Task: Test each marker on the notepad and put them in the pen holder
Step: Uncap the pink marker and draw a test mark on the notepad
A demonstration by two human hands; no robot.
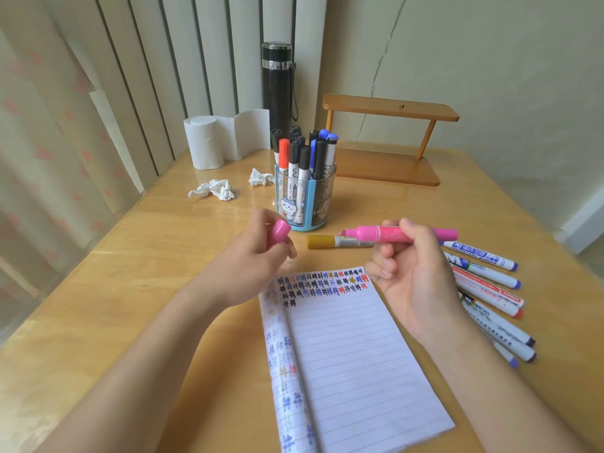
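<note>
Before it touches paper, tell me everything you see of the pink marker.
The pink marker is thick, with a glossy, plastic-looking body and a darker rear end. It is uncapped, its tip bare and pointing left. The right hand grips its middle, holding it roughly level in the air beyond the top edge of the notepad, near a gold marker lying on the table. Its cap is pinched in the left hand. Nothing else touches it.

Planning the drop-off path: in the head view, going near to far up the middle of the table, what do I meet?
Notepad → gold marker → pen holder → black flask.
</note>
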